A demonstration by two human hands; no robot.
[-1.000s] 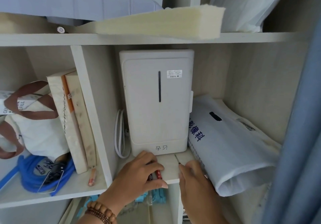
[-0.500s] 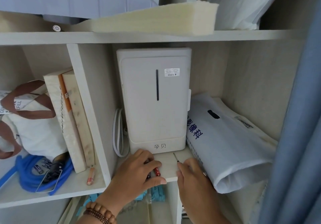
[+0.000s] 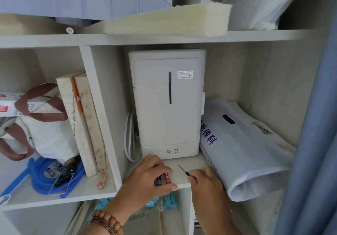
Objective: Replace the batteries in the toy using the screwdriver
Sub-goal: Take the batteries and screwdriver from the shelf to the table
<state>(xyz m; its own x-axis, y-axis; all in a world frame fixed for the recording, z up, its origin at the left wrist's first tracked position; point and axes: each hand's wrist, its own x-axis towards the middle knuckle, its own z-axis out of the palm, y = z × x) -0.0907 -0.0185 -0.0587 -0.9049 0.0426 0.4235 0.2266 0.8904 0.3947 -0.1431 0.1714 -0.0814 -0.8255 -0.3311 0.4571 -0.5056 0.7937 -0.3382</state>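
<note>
My left hand (image 3: 147, 180) rests on the front edge of the shelf (image 3: 184, 184), its fingers curled around two small batteries (image 3: 164, 179), one red and one dark. My right hand (image 3: 206, 182) sits just to the right and grips a small screwdriver (image 3: 182, 169). Only the screwdriver's thin metal tip shows, pointing up and to the left over the shelf board. No toy can be made out in this view.
A tall white appliance (image 3: 167, 103) stands right behind my hands, with a white cable (image 3: 128, 136) on its left and a white plastic bag (image 3: 244, 147) on its right. The left compartment holds books, a tote bag, blue tubing (image 3: 42, 178), loose batteries (image 3: 51, 171) and an orange battery (image 3: 101, 180).
Both hands have stayed in place on the shelf edge. The view has only shifted slightly.
</note>
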